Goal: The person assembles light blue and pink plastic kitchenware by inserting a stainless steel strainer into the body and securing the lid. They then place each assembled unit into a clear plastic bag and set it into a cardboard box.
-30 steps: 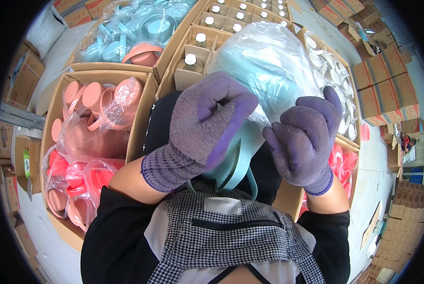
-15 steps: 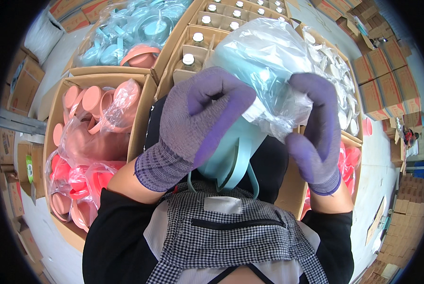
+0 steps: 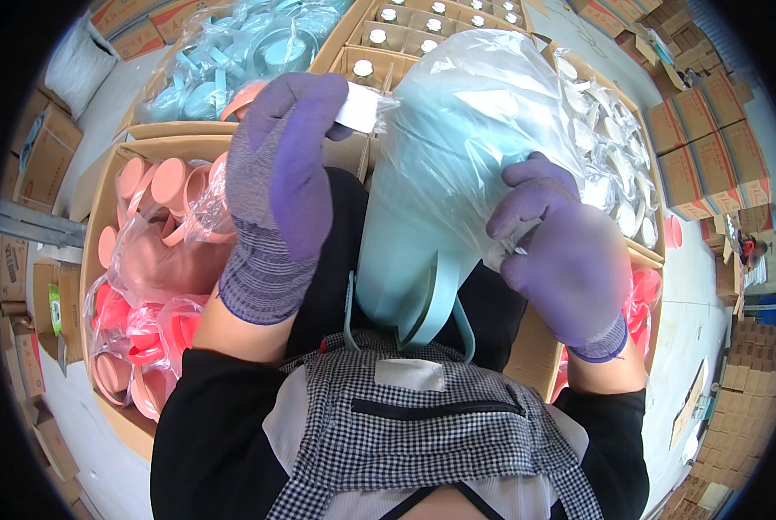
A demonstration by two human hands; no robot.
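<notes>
A large pale blue jug (image 3: 401, 251) with a strap-like handle (image 3: 440, 299) leans against my lap, its handle end toward me. A clear plastic bag (image 3: 483, 74) covers its far part. My left hand (image 3: 284, 165), in a purple-grey glove, is closed on a small white slip (image 3: 359, 109) left of the bag. Clear film runs from the slip to the bag; whether they are joined I cannot tell. On the jug's right side, my gloved right hand (image 3: 561, 247) pinches the bag's gathered edge, partly hidden by its fingers.
Cartons surround me: one with pink cups (image 3: 171, 182) at left, one with bagged blue items (image 3: 206, 78) behind it. White-capped bottles (image 3: 378, 37) stand in a divided carton ahead. White pieces (image 3: 635, 173) fill a carton at right. Stacked boxes (image 3: 708, 130) stand farther right.
My left hand has moved left and away from the bag with the white slip. The right hand has come down and inward onto the bag's edge. More of the jug shows.
</notes>
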